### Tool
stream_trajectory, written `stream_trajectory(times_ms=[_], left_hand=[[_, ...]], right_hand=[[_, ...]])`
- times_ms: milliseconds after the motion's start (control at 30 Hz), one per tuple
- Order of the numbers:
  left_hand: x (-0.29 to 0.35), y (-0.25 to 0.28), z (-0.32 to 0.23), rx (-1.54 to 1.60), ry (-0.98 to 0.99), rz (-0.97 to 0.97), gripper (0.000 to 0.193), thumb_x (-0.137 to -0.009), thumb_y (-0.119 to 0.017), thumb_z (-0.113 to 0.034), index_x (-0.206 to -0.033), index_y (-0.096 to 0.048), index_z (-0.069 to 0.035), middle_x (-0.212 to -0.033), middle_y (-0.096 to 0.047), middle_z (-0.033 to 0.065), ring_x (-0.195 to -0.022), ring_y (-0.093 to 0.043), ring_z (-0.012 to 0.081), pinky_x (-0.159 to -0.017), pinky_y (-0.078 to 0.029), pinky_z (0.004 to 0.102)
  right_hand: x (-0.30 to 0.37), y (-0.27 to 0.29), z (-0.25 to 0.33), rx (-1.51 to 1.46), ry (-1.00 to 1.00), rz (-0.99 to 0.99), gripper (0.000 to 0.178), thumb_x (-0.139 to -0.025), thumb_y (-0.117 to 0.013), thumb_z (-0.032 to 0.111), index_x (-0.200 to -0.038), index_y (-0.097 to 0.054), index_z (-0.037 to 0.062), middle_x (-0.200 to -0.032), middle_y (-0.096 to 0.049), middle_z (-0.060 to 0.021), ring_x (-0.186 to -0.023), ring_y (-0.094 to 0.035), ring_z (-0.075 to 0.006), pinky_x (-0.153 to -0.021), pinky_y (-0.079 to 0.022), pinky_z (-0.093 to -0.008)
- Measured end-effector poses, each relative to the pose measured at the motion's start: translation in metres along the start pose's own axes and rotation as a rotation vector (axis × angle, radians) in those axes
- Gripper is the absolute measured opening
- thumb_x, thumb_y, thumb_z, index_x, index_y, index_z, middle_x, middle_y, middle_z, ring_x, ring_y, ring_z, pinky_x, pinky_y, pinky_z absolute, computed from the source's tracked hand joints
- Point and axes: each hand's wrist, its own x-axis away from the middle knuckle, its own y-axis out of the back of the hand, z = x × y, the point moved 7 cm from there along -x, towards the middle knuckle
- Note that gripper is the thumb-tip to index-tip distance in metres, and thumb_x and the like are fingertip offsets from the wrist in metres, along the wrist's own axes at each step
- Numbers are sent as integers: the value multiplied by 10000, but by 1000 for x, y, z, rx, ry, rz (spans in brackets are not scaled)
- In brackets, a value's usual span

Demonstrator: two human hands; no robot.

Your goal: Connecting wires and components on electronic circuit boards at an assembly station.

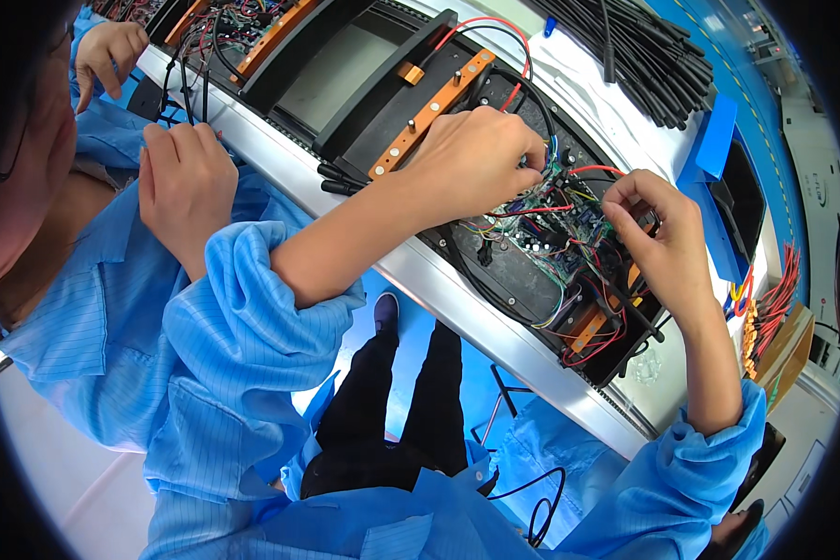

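A dark open housing (513, 271) lies on the workbench in front of me, with a green circuit board (543, 233) and a tangle of thin coloured wires inside. Over the board's far edge, my left hand (481, 163) is closed with its fingers curled down among the wires. Whatever its fingertips hold is hidden. My right hand (663, 224) is at the board's right side, thumb and forefinger bent together near a red wire (595, 170). I cannot make out what is between them. An orange bar (434, 114) crosses the housing beside my left wrist.
At left, a co-worker's closed hand (191, 182) rests by the bench edge (280, 168); another hand (110, 56) is farther back. Black cables (625, 56) lie bundled at the back. A blue bin (719, 177) and red wires (779, 299) are at right.
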Motion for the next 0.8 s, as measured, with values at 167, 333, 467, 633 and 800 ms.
stream_trajectory(times_ms=[167,333,467,633,800], left_hand=[[-4,-4,-2,-17,52,51,91,-695,-612,-129,-707,-667,-57,-632,-601,83,-589,-572,262,-569,-444,355],[-5,-7,-1,-27,58,38,86,-680,-605,-118,-690,-670,-63,-644,-625,102,-606,-598,292,-580,-453,366],[-7,-9,1,-26,44,28,82,-671,-598,-110,-675,-670,-70,-631,-620,99,-590,-591,295,-575,-451,365],[-7,-9,1,-46,21,7,77,-662,-596,-105,-657,-669,-82,-620,-615,97,-564,-581,296,-562,-445,367],[-7,-8,2,-61,15,-9,67,-659,-607,-113,-637,-666,-89,-614,-611,99,-546,-575,289,-538,-434,371]], right_hand=[[2,-2,-4,3,-41,6,32,-724,-567,-28,-737,-567,2,-690,-548,-36,-586,-452,-112,-543,-374,-225],[-3,-9,-2,65,40,-21,112,-702,-563,-37,-795,-609,6,-678,-568,-64,-561,-473,-140,-529,-388,-250],[-7,-16,-1,205,58,76,192,-690,-555,-32,-852,-642,21,-658,-579,-93,-536,-483,-171,-526,-398,-273],[-19,-23,4,401,22,300,274,-672,-539,-22,-905,-669,41,-635,-589,-130,-519,-505,-229,-532,-419,-313],[-32,-31,13,602,124,419,301,-656,-522,-11,-905,-680,54,-641,-602,-146,-537,-536,-287,-550,-440,-349]])
